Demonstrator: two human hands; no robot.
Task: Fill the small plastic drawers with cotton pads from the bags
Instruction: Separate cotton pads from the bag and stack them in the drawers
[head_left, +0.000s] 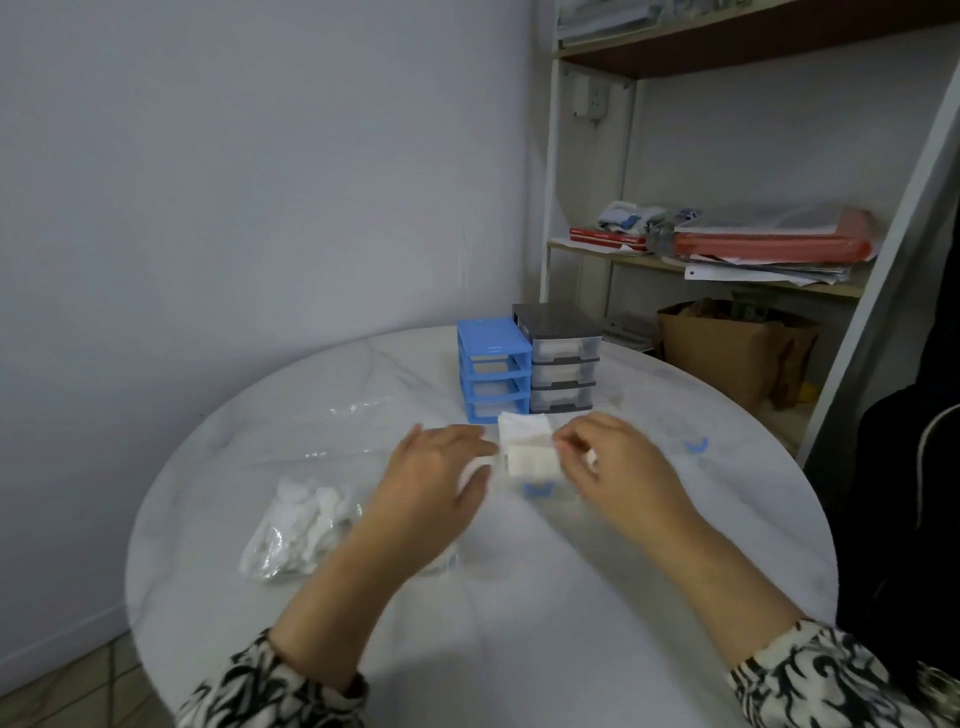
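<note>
Marble table (519, 597) bears two drawer units (493, 369), one bag (301, 530); right hand (618, 462) fingers pinch pads (524, 441), left hand (441, 467) fingers relaxed.

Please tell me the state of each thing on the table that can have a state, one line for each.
blue drawer unit: upright, at least one slot empty.
grey drawer unit: upright, three drawers pushed in, white inside.
pulled-out drawer: on the table, holding square cotton pads.
bag of cotton pads: lying flat, part full.
left hand: open beside the drawer.
right hand: fingers curled; what it pinches is blurred.
</note>
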